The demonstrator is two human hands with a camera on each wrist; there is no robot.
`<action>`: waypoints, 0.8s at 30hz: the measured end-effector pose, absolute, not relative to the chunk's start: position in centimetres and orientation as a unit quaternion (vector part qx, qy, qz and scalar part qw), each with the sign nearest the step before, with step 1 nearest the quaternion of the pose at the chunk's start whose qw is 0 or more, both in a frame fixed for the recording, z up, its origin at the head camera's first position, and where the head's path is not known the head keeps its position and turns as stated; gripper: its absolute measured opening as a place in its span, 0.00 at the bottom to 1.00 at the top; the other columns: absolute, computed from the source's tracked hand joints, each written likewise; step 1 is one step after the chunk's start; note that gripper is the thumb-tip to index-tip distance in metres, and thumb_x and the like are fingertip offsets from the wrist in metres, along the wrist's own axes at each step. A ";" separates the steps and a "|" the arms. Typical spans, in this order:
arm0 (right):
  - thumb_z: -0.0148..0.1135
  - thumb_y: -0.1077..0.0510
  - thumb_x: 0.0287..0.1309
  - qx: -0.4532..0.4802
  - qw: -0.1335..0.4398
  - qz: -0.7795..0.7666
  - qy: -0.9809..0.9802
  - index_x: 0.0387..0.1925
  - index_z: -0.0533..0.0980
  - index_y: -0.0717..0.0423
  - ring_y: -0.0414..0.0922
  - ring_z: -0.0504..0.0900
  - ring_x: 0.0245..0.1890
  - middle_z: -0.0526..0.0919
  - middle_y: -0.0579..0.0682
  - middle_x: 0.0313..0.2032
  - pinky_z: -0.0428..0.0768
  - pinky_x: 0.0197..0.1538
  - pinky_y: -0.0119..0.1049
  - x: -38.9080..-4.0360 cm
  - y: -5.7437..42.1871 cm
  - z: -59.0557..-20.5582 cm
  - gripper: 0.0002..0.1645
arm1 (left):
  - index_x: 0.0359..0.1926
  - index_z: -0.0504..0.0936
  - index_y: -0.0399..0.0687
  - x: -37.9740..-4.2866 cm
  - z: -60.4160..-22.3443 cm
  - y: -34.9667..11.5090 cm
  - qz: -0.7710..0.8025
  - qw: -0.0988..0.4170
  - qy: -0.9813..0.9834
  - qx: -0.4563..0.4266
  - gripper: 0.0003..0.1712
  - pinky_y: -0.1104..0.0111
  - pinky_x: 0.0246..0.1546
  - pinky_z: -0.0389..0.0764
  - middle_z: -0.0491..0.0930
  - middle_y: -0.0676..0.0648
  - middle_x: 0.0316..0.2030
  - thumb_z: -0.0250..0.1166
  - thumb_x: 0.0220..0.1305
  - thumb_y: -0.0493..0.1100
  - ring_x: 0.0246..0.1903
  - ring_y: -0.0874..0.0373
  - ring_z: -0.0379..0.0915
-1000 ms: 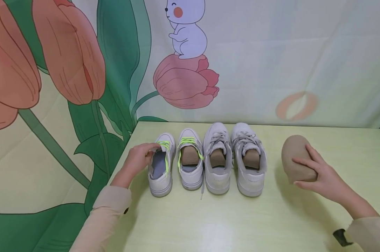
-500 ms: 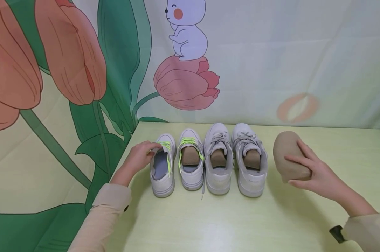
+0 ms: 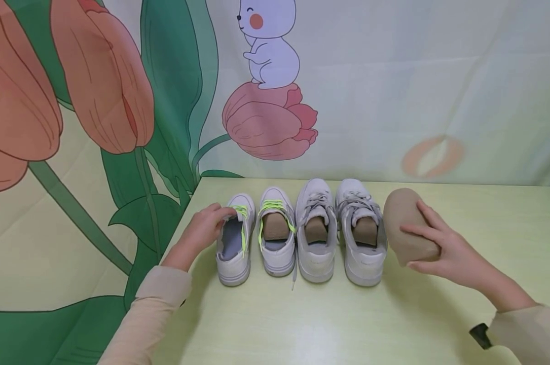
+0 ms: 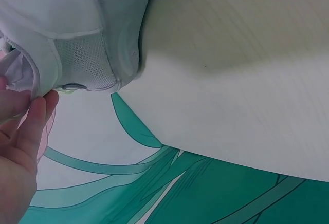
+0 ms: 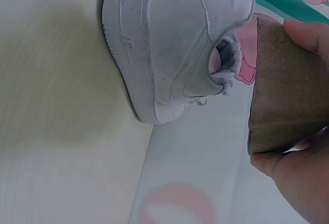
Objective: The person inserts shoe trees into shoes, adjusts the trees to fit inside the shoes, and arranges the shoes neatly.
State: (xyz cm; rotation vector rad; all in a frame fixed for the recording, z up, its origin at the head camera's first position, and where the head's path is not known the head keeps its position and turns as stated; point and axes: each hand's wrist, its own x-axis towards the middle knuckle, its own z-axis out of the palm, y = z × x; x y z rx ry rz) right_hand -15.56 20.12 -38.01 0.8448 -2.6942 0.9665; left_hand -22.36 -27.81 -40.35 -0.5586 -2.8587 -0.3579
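My left hand (image 3: 205,225) pinches the opening's edge of the leftmost white sneaker (image 3: 233,268), which has neon-yellow laces and a bare grey insole. The left wrist view shows thumb and fingertips on that collar (image 4: 43,72). My right hand (image 3: 452,253) grips a brown moulded-pulp shoe insert (image 3: 404,223), rounded end pointing away. It is held up beside the rightmost white sneaker (image 3: 365,268), overlapping its edge in the head view. The right wrist view shows thumb and fingers around the insert's squared end (image 5: 288,85), near the sneaker's heel (image 5: 205,3).
Between the outer shoes stand a yellow-laced sneaker (image 3: 278,259) and a grey-laced one (image 3: 316,266). Brown inserts (image 3: 275,225) fill these two and the rightmost sneaker. A loose lace (image 3: 294,279) trails onto the pale table (image 3: 302,324). Behind hangs a printed cloth (image 3: 366,101).
My right hand has carried the shoe insert leftward and slightly away, up to the rightmost sneaker. The left hand keeps its pinch; the leftmost sneaker has shifted slightly right.
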 end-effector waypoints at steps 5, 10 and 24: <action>0.71 0.59 0.36 0.286 0.071 0.318 -0.901 0.54 0.69 0.50 0.49 0.46 0.67 0.41 0.52 0.69 0.63 0.51 0.27 -15.6 19.8 -37.9 0.38 | 0.43 0.77 0.50 -22.4 -40.7 -27.8 -0.121 0.124 -0.965 -0.199 0.18 0.62 0.30 0.75 0.73 0.46 0.30 0.59 0.52 0.29 0.26 0.54 0.70; 0.72 0.59 0.35 0.287 0.066 0.318 -0.901 0.53 0.70 0.50 0.53 0.46 0.66 0.42 0.52 0.68 0.67 0.48 0.46 -15.4 19.3 -37.6 0.37 | 0.43 0.77 0.49 -22.8 -41.0 -27.7 -0.118 0.139 -0.961 -0.209 0.18 0.62 0.29 0.75 0.73 0.46 0.29 0.59 0.51 0.28 0.26 0.53 0.71; 0.72 0.59 0.35 0.309 0.064 0.314 -0.896 0.54 0.70 0.49 0.43 0.43 0.67 0.42 0.53 0.68 0.51 0.52 0.11 -15.6 18.6 -37.0 0.38 | 0.45 0.76 0.56 -23.6 -39.9 -27.1 -0.062 0.110 -0.968 -0.218 0.21 0.64 0.23 0.72 0.72 0.47 0.29 0.59 0.51 0.30 0.20 0.55 0.66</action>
